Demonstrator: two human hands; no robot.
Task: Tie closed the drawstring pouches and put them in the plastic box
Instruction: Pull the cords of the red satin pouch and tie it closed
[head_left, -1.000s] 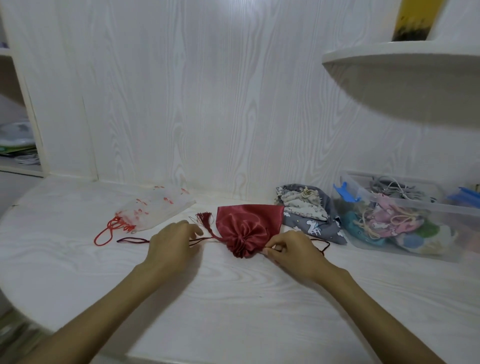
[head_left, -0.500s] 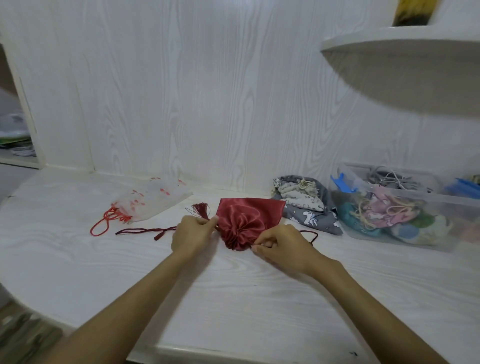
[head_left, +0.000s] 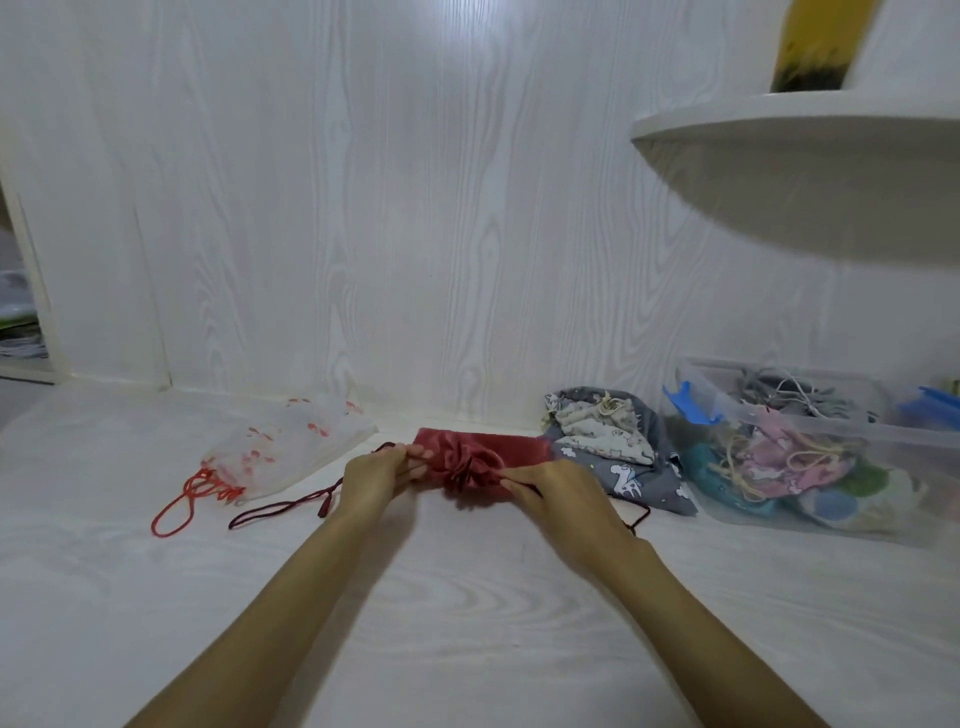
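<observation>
A dark red satin pouch (head_left: 480, 457) lies on the white table (head_left: 467, 623), its mouth gathered shut toward me. My left hand (head_left: 376, 480) pinches the pouch's left edge and cord. My right hand (head_left: 558, 491) pinches the dark red drawstring at the gathered mouth on the right. A loose length of that cord (head_left: 280, 509) trails left across the table. The clear plastic box (head_left: 810, 457) stands at the right, holding several tied pouches.
A sheer white pouch (head_left: 283, 447) with a red cord lies at the left. A grey and cream printed pouch (head_left: 618, 441) sits between the red pouch and the box. A rounded shelf (head_left: 800, 156) juts out above the box. The wall panel runs close behind.
Both hands have moved inward to the red pouch. Its mouth is gathered tighter and the pouch now lies flatter. The view has tilted upward.
</observation>
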